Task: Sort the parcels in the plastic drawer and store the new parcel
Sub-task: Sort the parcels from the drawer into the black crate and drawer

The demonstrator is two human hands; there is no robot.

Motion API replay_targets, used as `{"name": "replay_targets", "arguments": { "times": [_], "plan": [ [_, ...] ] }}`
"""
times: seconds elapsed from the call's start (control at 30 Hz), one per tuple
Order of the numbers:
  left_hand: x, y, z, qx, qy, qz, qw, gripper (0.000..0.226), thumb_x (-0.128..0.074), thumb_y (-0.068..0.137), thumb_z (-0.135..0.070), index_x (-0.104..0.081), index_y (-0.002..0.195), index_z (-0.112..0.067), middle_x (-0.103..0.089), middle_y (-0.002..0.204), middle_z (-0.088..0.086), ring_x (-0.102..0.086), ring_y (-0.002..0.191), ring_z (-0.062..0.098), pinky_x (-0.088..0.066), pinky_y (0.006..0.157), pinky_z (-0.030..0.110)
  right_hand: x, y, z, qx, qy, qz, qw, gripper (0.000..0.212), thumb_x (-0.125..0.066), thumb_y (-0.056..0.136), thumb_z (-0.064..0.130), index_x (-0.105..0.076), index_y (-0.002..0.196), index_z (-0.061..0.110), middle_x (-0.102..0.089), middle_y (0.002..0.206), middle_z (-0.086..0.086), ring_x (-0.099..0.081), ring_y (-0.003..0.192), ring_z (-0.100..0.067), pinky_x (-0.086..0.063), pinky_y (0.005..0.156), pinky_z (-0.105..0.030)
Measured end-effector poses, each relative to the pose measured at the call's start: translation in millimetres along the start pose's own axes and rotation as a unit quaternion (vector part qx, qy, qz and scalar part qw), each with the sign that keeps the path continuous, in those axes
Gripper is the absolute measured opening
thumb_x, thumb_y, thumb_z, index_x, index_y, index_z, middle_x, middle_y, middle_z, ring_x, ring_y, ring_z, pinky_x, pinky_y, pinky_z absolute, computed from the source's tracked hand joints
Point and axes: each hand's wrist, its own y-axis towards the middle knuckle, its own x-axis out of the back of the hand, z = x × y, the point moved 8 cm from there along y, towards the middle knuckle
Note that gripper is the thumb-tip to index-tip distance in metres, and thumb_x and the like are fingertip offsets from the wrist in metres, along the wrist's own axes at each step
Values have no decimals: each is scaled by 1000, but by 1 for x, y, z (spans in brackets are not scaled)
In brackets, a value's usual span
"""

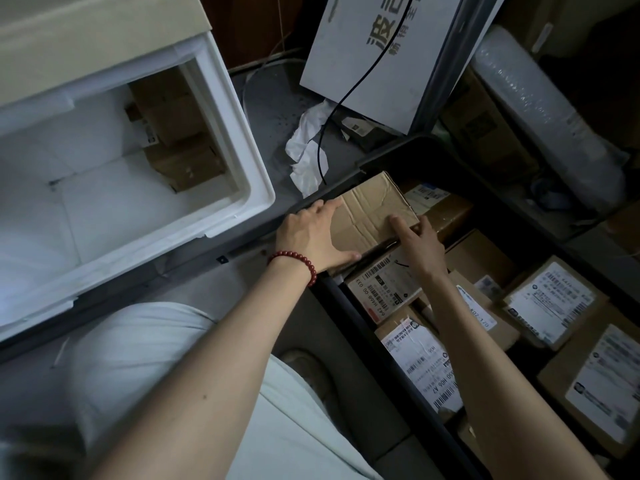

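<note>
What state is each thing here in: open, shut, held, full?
white drawer: pulled open, few brown boxes at its far end.
dark bin: open, packed with labelled parcels.
plain cardboard box: closed, creased, held at the bin's corner.
left hand: grips the box's left side.
right hand: grips its near right corner.

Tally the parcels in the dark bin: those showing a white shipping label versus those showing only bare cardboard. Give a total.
Labelled parcels: 6
Bare cardboard parcels: 2, the held parcel and one to its right
Total: 8 countable; others at the near end of the dark bin are too hidden to count.
</note>
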Motion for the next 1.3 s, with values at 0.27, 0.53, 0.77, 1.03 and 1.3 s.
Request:
{"name": "replay_targets", "arguments": {
  "times": [0.27,0.53,0.77,1.03,1.3],
  "plan": [
    [-11,-21,5,15,-60,7,998,93,-55,79,-68,-9,152,-34,-5,161,-5,-6,148,21,-30,111,45,4,-16,25,99,-64,-81,990,58,-60,87,52,-44,136,27,-55,124,3,-53,115,-21,-46,98,-50],
    [2,-64,39,41,1,-55,998,72,-46,86,-65,-25,147,-34,-38,145,-3,-40,129,25,-37,98,42,6,-33,42,127,-223,-35,966,68,-66,82,54,-41,140,29,-39,149,-6,-36,135,-29,-30,111,-55],
    [12,-102,81,127,-5,-40,991,64,-43,87,-66,-39,141,-32,-47,140,-2,-40,129,24,-34,101,41,-32,-51,58,135,-275,49,951,56,-45,83,71,-62,121,33,-51,140,0,-40,133,-34,-30,109,-55],
    [53,-137,116,183,40,-64,980,55,-44,91,-58,-43,136,-27,-50,138,2,-40,128,26,-32,101,43,-59,-95,104,221,-247,-3,943,53,-42,80,72,-64,113,37,-65,121,-2,-55,117,-30,-37,104,-50],
    [127,-182,176,246,37,-138,959,56,-46,90,-58,-45,135,-24,-52,137,4,-45,125,28,-35,98,42,-116,-141,169,344,-223,62,910,42,-56,88,56,-66,118,29,-64,122,-5,-52,117,-28,-41,100,-43]
  ]
}}
